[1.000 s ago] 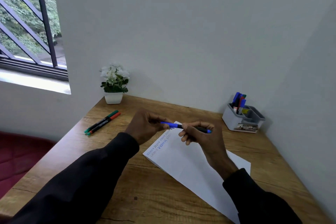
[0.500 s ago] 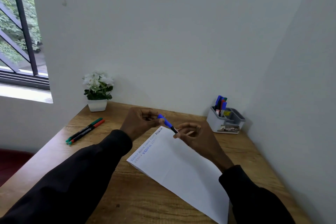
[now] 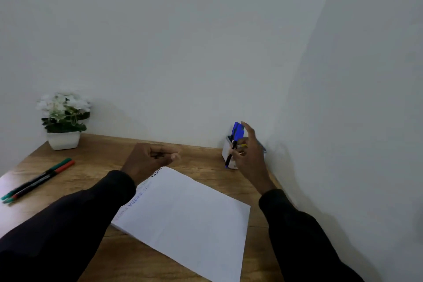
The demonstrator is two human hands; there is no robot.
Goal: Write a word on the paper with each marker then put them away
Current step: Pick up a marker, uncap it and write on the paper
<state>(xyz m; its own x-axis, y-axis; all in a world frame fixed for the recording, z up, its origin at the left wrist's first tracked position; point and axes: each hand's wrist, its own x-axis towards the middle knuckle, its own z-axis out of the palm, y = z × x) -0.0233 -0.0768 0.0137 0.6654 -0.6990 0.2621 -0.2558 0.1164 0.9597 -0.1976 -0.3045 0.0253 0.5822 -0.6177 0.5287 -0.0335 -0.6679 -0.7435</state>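
Slim black marker (image 3: 230, 154), blue end down, in right hand (image 3: 250, 158)

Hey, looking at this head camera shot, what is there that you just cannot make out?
Pen holder: head view, mostly hidden behind the right hand and its blue marker.
Words on the paper: blurred, partly covered by the left sleeve.
Left hand: curled fingers hide whether it holds anything.
Green and red markers: motion-blurred, print unreadable.

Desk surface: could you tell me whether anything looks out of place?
Two markers lie loose at left on the desk, far from the holder at the right back. The paper lies skewed. Nothing looks spilled or damaged.
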